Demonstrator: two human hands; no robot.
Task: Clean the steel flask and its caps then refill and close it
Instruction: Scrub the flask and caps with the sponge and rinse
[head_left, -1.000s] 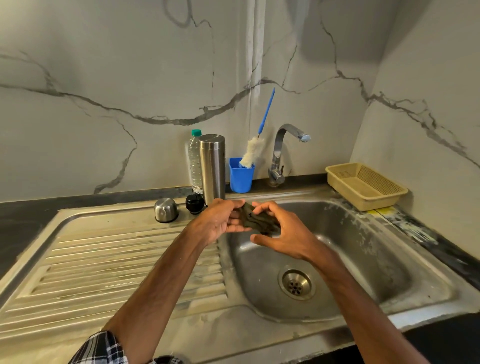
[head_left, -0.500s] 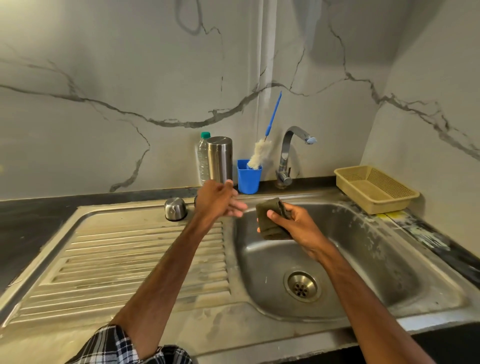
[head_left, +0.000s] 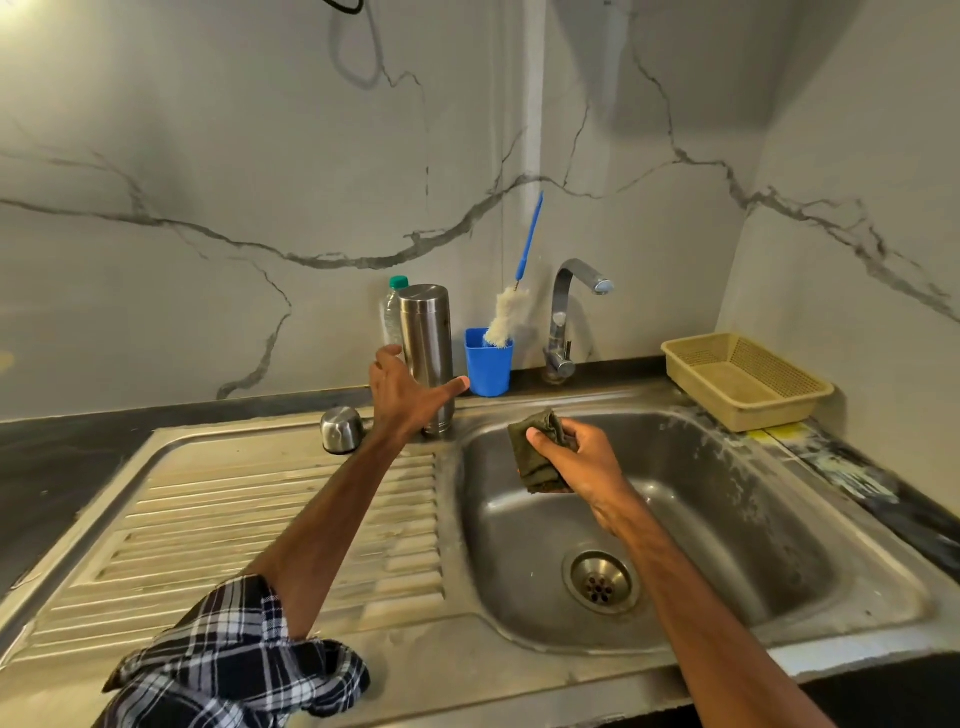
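A marbled wall (head_left: 208, 156) fills the back and the right side. Below it a steel sink (head_left: 447, 654) spans the view, ribbed drainboard (head_left: 260, 519) on the left and basin (head_left: 727, 519) on the right, set in a dark counter (head_left: 52, 467). A yellow basket (head_left: 779, 410) sits on the rim at the far right corner. A checked sleeve (head_left: 234, 670) is bunched up on the left arm. The flask (head_left: 428, 332) stands upright at the back rim, between the drainboard and the basin, with its top closed off in steel. The left hand (head_left: 402, 395) is stretched out in front of the flask's lower half, fingers spread wide and holding nothing, thumb pointing right towards a blue cup (head_left: 488, 366); whether it touches the flask cannot be told. The right hand (head_left: 576, 457) is over the basin near its back left corner, fingers and thumb curled round a dark green cloth (head_left: 530, 467). A tap (head_left: 563, 312) rises behind the basin, just right of the cup. A brush (head_left: 509, 317) with a blue handle leans in the cup, white bristles down. A clear bottle (head_left: 392, 312) with a green top stands just behind the flask on its left. The drain (head_left: 600, 582) lies in the basin floor. A steel cap (head_left: 341, 428) rests dome up on the rim, left of the flask and apart from it.
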